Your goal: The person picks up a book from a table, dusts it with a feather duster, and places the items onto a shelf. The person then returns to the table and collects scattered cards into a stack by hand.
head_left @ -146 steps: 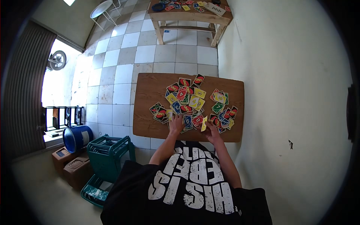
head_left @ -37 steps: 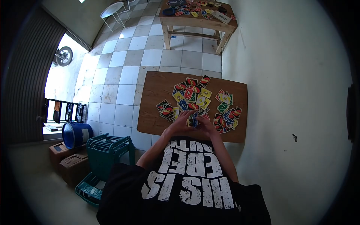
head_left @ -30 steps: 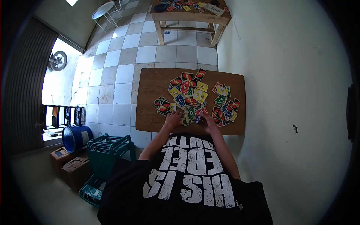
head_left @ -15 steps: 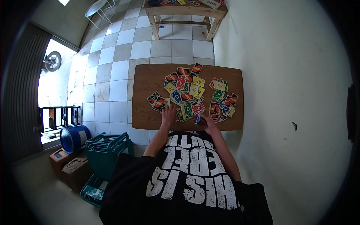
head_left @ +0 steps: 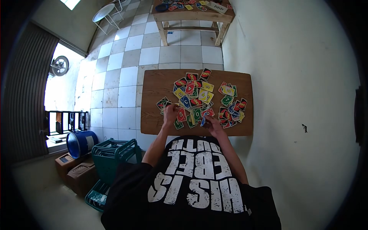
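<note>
My right hand (head_left: 213, 125) holds a blue Uno card (head_left: 203, 121) upright at the near side of the pile; whether more cards sit behind it I cannot tell. My left hand (head_left: 170, 114) has its fingers drawn together at the left edge of the central pile of Uno cards (head_left: 196, 102). What those fingertips grip, if anything, is hidden. Right beside them lies a red 5 card (head_left: 181, 114), with a green 0 card (head_left: 197, 114) between the two hands. A small left pile (head_left: 163, 103) lies partly behind my left hand.
More Uno cards form a pile on the right (head_left: 232, 111), with a green 7 card (head_left: 227, 100) above it. Everything rests on a brown wooden table (head_left: 153, 82). A wall (head_left: 291, 96) stands close on the right. Green stacked chairs (head_left: 115, 153) and a blue drum (head_left: 81, 143) are at left.
My left hand has lifted from lying flat and drawn its fingers together, and a red 5 now shows beside it. My right hand still holds the blue card. The view has shifted slightly.
</note>
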